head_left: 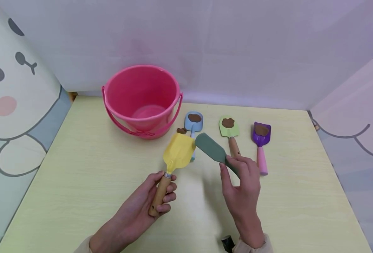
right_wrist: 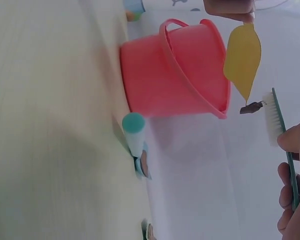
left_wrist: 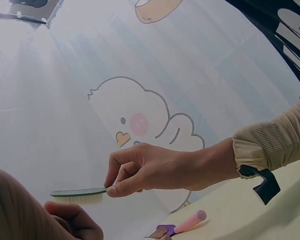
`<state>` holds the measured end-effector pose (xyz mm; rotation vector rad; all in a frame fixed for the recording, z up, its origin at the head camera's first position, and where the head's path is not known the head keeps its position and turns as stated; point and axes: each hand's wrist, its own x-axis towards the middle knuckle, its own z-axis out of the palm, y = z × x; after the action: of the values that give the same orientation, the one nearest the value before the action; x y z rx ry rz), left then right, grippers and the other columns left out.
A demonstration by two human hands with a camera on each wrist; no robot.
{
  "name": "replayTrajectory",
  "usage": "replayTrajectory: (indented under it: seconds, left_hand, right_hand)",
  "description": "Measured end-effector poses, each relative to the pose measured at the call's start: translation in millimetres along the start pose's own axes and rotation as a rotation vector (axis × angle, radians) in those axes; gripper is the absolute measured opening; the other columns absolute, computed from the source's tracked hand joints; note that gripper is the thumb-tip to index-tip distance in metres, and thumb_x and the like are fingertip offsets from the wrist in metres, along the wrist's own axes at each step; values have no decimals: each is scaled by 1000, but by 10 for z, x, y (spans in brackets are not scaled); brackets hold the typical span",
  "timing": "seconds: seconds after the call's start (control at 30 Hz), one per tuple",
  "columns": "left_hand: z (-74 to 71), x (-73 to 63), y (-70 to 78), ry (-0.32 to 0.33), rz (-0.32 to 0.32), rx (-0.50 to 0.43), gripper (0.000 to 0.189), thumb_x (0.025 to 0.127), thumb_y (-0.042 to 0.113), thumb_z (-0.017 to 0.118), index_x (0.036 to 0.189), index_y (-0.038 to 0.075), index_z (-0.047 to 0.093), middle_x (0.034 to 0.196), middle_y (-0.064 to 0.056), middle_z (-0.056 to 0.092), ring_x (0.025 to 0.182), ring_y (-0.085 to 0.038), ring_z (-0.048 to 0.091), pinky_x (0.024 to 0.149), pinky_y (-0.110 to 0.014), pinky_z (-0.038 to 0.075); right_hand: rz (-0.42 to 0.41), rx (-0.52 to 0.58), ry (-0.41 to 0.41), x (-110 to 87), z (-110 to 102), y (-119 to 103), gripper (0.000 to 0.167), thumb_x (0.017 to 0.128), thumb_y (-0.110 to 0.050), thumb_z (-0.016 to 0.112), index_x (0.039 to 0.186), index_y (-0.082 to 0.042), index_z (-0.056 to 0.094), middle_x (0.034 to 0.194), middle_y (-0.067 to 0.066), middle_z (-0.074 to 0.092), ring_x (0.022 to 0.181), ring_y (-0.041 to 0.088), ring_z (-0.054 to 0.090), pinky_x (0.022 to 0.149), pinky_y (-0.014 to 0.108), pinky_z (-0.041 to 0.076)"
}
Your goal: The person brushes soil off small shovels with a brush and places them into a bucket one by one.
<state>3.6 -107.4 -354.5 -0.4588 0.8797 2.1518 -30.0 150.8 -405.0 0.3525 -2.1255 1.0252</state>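
While yellow scoop (head_left: 177, 151) overlaps blue scoop (head_left: 194, 125), bucket (head_left: 142, 88) beyond

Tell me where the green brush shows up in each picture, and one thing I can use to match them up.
Head: the green brush is just right of and below centre, flat back showing.
Left wrist: the green brush is at lower left, bristles down.
Right wrist: the green brush is near the right edge, bristles facing left.
Shared landmark: the right hand, holding it in all three.
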Motion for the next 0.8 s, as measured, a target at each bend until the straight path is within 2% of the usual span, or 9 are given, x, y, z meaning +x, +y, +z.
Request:
replayTrajectory:
  seconds: [0.13, 0.3, 0.5, 0.63, 0.8]
  left_hand:
    - [-5, -3, 3, -4, 7, 6, 43, 107, 49, 50, 131, 14, 44, 96, 6, 49, 82, -6, 43, 63, -14, 39]
    - [2, -14, 16, -10, 19, 9, 42, 107, 48, 50, 130, 14, 43, 96, 6, 49, 81, -6, 43, 63, -14, 39]
    - [8, -26, 19, -23, 19, -2, 42, 108, 48, 50, 130, 13, 43, 96, 5, 49, 81, -6, 43, 63, -14, 39]
    - [0, -29, 2, -47, -6, -18, 43, 107, 49, 50, 129, 13, 42, 95, 6, 50, 81, -6, 43, 63, -14, 39]
    - [-7, -40, -7, -48, -25, -11, 44, 107, 49, 51, 128, 12, 42, 94, 7, 50, 80, -5, 43, 62, -13, 39]
  right_hand:
    - [-3, 19, 10, -8, 0, -1, 26, 87, -4, 76, 111, 7, 72, 105, 25, 67, 102, 36, 62, 103, 14, 44]
    - [-10, 33, -28, -19, 6, -15, 28, 96, -17, 71, 112, 6, 71, 104, 23, 67, 99, 33, 62, 100, 15, 45]
    - [-36, 9, -81, -33, 27, -46, 38, 104, -32, 64, 112, 4, 71, 102, 20, 67, 96, 30, 60, 89, 26, 44]
    - [-31, 3, -84, -25, 43, -43, 33, 102, -27, 66, 112, 5, 71, 102, 20, 66, 96, 30, 60, 87, 27, 44]
    - [-10, 7, -65, -8, 46, -29, 25, 91, -6, 73, 113, 6, 71, 102, 22, 66, 98, 31, 61, 93, 25, 46]
